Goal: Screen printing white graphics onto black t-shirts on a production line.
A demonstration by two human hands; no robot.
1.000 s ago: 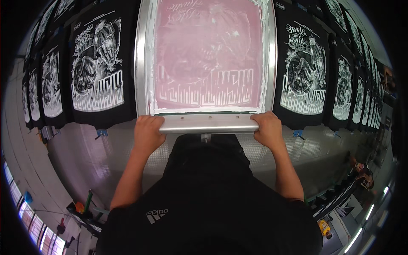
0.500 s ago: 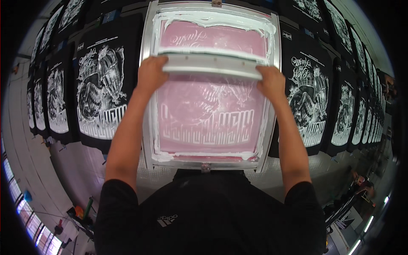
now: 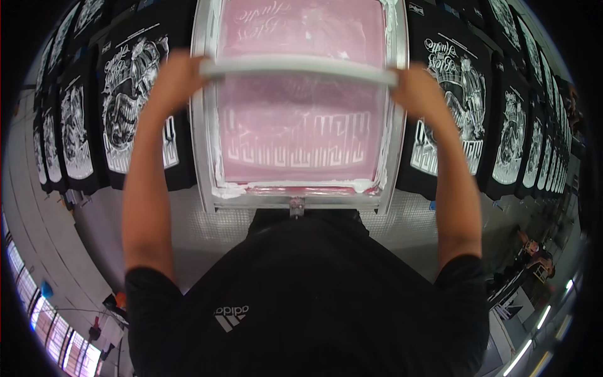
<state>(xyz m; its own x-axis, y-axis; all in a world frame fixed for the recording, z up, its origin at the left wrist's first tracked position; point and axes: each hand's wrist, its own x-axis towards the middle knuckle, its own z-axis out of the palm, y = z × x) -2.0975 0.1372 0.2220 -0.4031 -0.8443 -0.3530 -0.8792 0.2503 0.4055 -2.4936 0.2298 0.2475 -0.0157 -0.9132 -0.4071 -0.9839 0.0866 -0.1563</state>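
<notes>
Both the left hand [image 3: 176,81] and right hand [image 3: 421,93], blurred, grip a bar [image 3: 301,66] hiding part of the pink screen [image 3: 295,129].

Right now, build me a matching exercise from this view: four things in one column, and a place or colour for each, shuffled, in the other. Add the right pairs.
Things
1. Left hand
2. Screen mesh
3. Right hand
4. Printed shirts

Places and colours
A. At the right end of the squeegee
B. Black with white designs
C. At the left end of the squeegee
D. Pink, inside a metal frame

Pairs: 1-C, 2-D, 3-A, 4-B
</notes>
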